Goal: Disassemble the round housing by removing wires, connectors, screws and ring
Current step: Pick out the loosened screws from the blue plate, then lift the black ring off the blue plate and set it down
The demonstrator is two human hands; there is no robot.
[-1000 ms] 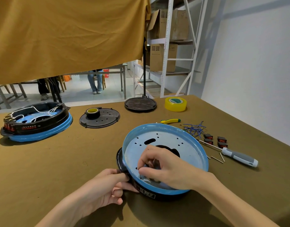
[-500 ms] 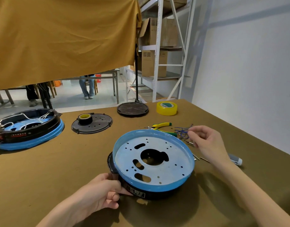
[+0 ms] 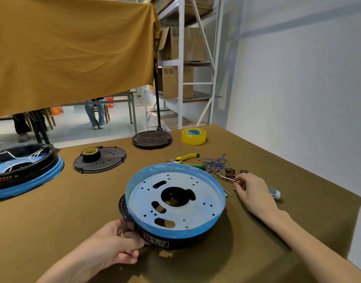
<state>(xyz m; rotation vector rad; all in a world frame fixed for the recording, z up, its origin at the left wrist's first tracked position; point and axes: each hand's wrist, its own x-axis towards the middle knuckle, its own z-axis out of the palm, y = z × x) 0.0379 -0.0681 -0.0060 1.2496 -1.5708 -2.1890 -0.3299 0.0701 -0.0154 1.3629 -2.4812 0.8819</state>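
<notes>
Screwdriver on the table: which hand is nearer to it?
Right. The right hand is at the screwdriver, over its shaft; the left hand grips the round housing, well away.

The right hand (image 3: 252,192), which a second earlier had reached inside the round housing (image 3: 175,203) with its fingers curled on the perforated plate, came out and swung to the right. Half a second ago it hovered by the blue wires (image 3: 215,163); then it dropped lower, onto the screwdriver (image 3: 274,193), fingers curled at the shaft. With that hand gone, the plate's central opening showed fully.
</notes>
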